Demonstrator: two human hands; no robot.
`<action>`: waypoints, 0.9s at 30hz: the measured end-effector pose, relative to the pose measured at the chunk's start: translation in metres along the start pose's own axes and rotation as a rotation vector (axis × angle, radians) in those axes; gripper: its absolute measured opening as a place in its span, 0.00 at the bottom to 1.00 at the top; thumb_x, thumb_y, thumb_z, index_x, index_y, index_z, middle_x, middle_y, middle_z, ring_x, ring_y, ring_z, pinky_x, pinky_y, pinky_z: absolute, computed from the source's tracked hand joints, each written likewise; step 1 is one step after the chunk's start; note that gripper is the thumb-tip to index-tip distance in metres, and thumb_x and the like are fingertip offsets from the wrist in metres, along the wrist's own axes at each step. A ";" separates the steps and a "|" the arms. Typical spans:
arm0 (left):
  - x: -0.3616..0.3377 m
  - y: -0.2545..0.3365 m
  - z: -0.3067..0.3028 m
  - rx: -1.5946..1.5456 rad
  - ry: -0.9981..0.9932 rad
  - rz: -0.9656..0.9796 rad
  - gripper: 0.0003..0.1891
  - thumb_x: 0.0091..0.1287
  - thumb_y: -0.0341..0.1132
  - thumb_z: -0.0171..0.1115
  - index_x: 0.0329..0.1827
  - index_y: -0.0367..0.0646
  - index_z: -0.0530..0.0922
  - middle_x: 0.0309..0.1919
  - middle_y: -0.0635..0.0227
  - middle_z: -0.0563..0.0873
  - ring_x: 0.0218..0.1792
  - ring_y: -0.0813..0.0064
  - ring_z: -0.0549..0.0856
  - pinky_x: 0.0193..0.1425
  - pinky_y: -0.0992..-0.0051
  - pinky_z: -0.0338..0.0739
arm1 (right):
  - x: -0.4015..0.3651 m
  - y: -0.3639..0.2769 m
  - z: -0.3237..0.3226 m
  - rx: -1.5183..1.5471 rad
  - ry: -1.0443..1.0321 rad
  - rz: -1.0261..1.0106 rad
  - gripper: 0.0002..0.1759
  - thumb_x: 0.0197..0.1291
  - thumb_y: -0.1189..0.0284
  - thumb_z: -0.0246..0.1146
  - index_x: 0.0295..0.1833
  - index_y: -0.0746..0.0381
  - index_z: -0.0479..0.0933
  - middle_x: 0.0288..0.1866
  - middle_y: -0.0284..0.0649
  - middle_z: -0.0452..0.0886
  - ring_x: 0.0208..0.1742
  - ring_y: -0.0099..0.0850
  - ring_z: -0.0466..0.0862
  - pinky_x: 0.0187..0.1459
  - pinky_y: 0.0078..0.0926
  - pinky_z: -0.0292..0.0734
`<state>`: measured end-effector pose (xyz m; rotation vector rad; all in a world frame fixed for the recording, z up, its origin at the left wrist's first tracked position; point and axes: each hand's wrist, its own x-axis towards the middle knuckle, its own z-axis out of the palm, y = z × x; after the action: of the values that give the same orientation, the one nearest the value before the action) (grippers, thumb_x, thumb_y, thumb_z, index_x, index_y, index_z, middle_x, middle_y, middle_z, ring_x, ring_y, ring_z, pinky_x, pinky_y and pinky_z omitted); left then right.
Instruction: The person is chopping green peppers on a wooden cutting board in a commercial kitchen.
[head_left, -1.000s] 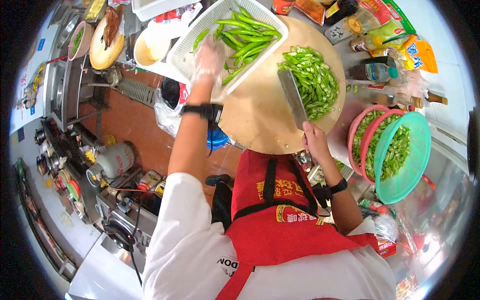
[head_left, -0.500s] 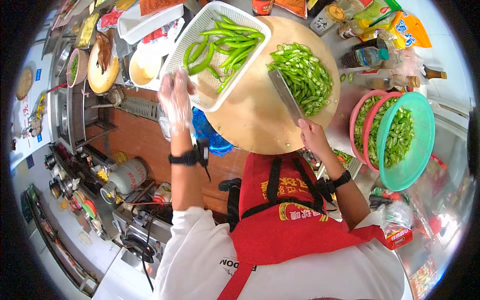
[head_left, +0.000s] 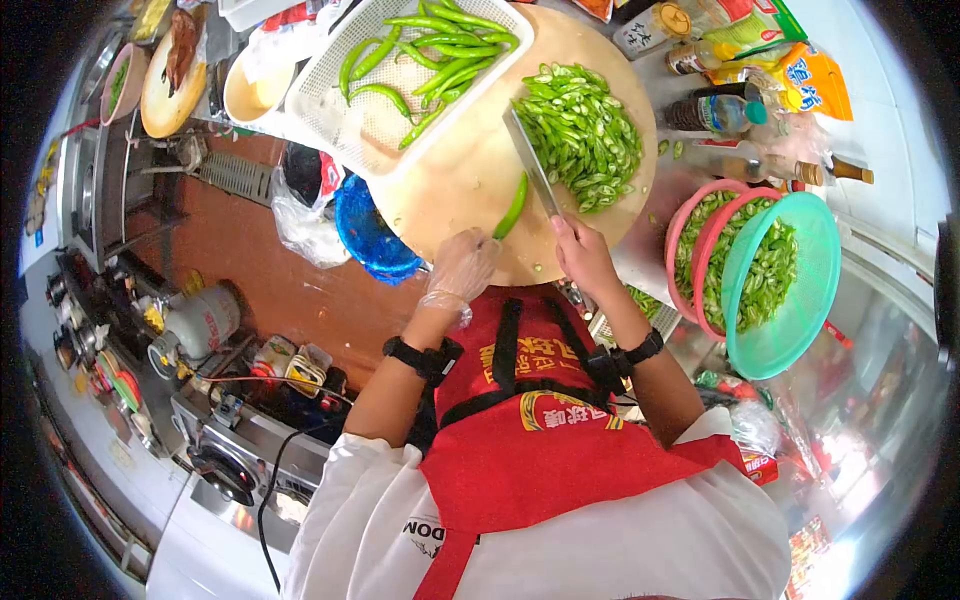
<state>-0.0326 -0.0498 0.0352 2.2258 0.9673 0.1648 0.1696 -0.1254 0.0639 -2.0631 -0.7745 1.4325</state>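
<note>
Head view: I'm bringing the clear-gloved left hand (head_left: pixel 465 262) from the white perforated plastic basket (head_left: pixel 335 148), pinching a long green pepper (head_left: pixel 512 207) on the round tan board (head_left: pixel 440 195), so it's lying uncut beside the rectangular steel cleaver (head_left: pixel 531 160) the right hand (head_left: pixel 586 255) is gripping.

Floor (head_left: pixel 290 300) — brick-red; wall (head_left: pixel 890 120) — pale

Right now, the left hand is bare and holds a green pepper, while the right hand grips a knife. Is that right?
Not quite: the head view shows the left hand in a clear glove, not bare. It does hold a green pepper, and the right hand grips a knife.
</note>
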 end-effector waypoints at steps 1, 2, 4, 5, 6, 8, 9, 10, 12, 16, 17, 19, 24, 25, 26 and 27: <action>0.003 0.005 -0.006 -0.063 0.004 -0.114 0.14 0.62 0.37 0.53 0.26 0.34 0.77 0.21 0.47 0.80 0.26 0.49 0.82 0.33 0.57 0.76 | -0.001 -0.003 0.001 0.011 0.005 -0.001 0.25 0.69 0.56 0.52 0.60 0.63 0.74 0.21 0.43 0.77 0.24 0.28 0.76 0.31 0.31 0.73; 0.007 0.013 -0.013 -0.126 0.007 -0.229 0.14 0.62 0.37 0.53 0.26 0.34 0.77 0.23 0.44 0.80 0.27 0.46 0.81 0.35 0.54 0.75 | -0.005 -0.010 0.002 0.017 0.000 -0.010 0.25 0.69 0.56 0.52 0.60 0.63 0.74 0.21 0.43 0.77 0.24 0.29 0.76 0.31 0.31 0.73; 0.010 0.024 -0.022 -0.185 0.008 -0.374 0.14 0.61 0.37 0.53 0.27 0.33 0.77 0.25 0.42 0.80 0.29 0.42 0.81 0.38 0.52 0.74 | -0.016 -0.020 0.002 0.031 -0.008 -0.022 0.25 0.69 0.56 0.52 0.61 0.63 0.74 0.21 0.41 0.77 0.24 0.29 0.77 0.32 0.31 0.73; 0.013 0.028 -0.026 -0.181 0.009 -0.400 0.14 0.61 0.37 0.53 0.27 0.33 0.77 0.25 0.41 0.80 0.30 0.42 0.81 0.38 0.52 0.74 | -0.013 -0.013 0.006 0.035 -0.001 -0.037 0.25 0.69 0.56 0.52 0.61 0.63 0.74 0.21 0.41 0.77 0.24 0.28 0.77 0.32 0.30 0.73; 0.015 0.030 -0.028 -0.175 0.011 -0.424 0.14 0.61 0.37 0.53 0.27 0.33 0.77 0.25 0.41 0.80 0.30 0.42 0.81 0.39 0.51 0.74 | -0.005 -0.001 0.012 0.039 0.007 -0.054 0.25 0.69 0.56 0.52 0.61 0.63 0.74 0.21 0.40 0.76 0.24 0.28 0.76 0.32 0.30 0.73; 0.016 0.034 -0.026 -0.140 -0.017 -0.435 0.14 0.61 0.37 0.53 0.27 0.32 0.78 0.25 0.40 0.80 0.31 0.41 0.80 0.40 0.52 0.74 | -0.004 0.000 0.013 0.048 0.018 -0.057 0.26 0.69 0.56 0.52 0.61 0.64 0.73 0.21 0.39 0.76 0.24 0.27 0.76 0.32 0.29 0.73; 0.018 0.033 -0.026 -0.122 -0.025 -0.444 0.14 0.61 0.37 0.53 0.27 0.32 0.78 0.26 0.40 0.80 0.31 0.40 0.80 0.40 0.52 0.74 | -0.005 0.001 0.013 0.050 0.017 -0.048 0.26 0.69 0.56 0.51 0.61 0.64 0.73 0.21 0.39 0.76 0.24 0.27 0.76 0.32 0.29 0.74; 0.018 0.033 -0.026 -0.126 -0.016 -0.441 0.15 0.61 0.37 0.53 0.27 0.32 0.78 0.26 0.40 0.80 0.31 0.41 0.80 0.40 0.52 0.74 | -0.008 -0.001 0.012 0.052 0.011 -0.032 0.26 0.69 0.55 0.51 0.61 0.64 0.73 0.21 0.39 0.76 0.24 0.26 0.76 0.32 0.28 0.74; 0.019 0.032 -0.023 -0.137 -0.005 -0.430 0.15 0.60 0.38 0.53 0.27 0.31 0.77 0.25 0.39 0.80 0.31 0.41 0.81 0.40 0.52 0.74 | -0.011 -0.005 0.012 0.060 -0.019 -0.021 0.26 0.69 0.55 0.51 0.61 0.65 0.74 0.21 0.39 0.75 0.24 0.26 0.76 0.32 0.28 0.74; 0.022 0.027 -0.013 -0.120 0.007 -0.408 0.15 0.61 0.38 0.53 0.27 0.31 0.77 0.24 0.40 0.80 0.31 0.41 0.81 0.40 0.52 0.75 | -0.007 -0.006 0.014 0.057 -0.001 0.024 0.26 0.69 0.55 0.51 0.60 0.64 0.74 0.20 0.40 0.75 0.24 0.26 0.76 0.32 0.29 0.74; 0.024 0.029 -0.015 -0.134 -0.004 -0.445 0.15 0.61 0.38 0.53 0.27 0.31 0.77 0.24 0.40 0.80 0.31 0.41 0.81 0.40 0.52 0.75 | -0.008 -0.009 0.014 0.064 -0.001 -0.009 0.26 0.69 0.55 0.51 0.60 0.64 0.74 0.20 0.39 0.75 0.24 0.26 0.76 0.31 0.29 0.74; 0.021 0.030 -0.014 -0.165 -0.018 -0.498 0.15 0.61 0.38 0.52 0.27 0.31 0.77 0.24 0.40 0.80 0.30 0.41 0.81 0.39 0.52 0.75 | -0.017 -0.011 0.012 0.081 0.007 -0.056 0.26 0.69 0.55 0.51 0.60 0.64 0.74 0.20 0.38 0.74 0.24 0.25 0.76 0.31 0.28 0.74; 0.024 0.027 -0.005 -0.128 -0.001 -0.454 0.16 0.61 0.38 0.52 0.26 0.31 0.77 0.24 0.39 0.79 0.30 0.41 0.81 0.40 0.52 0.75 | -0.008 -0.008 0.011 0.072 -0.024 -0.026 0.25 0.69 0.55 0.51 0.58 0.64 0.75 0.19 0.37 0.74 0.23 0.25 0.76 0.30 0.27 0.73; 0.023 0.027 -0.006 -0.128 0.010 -0.453 0.16 0.62 0.38 0.52 0.26 0.31 0.77 0.24 0.39 0.79 0.31 0.40 0.81 0.40 0.51 0.75 | -0.012 -0.010 0.011 0.075 -0.045 0.006 0.25 0.69 0.55 0.51 0.57 0.64 0.75 0.19 0.37 0.74 0.23 0.25 0.76 0.29 0.27 0.73; 0.023 0.027 -0.006 -0.129 0.019 -0.447 0.16 0.62 0.38 0.52 0.26 0.31 0.77 0.24 0.39 0.79 0.31 0.40 0.81 0.40 0.51 0.75 | -0.011 -0.007 0.012 0.089 -0.056 0.001 0.25 0.69 0.54 0.50 0.56 0.64 0.75 0.19 0.37 0.74 0.22 0.25 0.75 0.29 0.27 0.73; 0.024 0.027 -0.005 -0.131 0.029 -0.437 0.16 0.62 0.37 0.52 0.26 0.31 0.77 0.25 0.38 0.79 0.31 0.40 0.81 0.41 0.51 0.75 | -0.008 -0.003 0.013 0.102 -0.063 -0.007 0.25 0.69 0.54 0.50 0.56 0.64 0.76 0.18 0.37 0.73 0.22 0.24 0.75 0.29 0.27 0.72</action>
<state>-0.0009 -0.0438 0.0530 1.8484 1.3900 0.0592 0.1546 -0.1277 0.0673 -1.9452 -0.7171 1.5075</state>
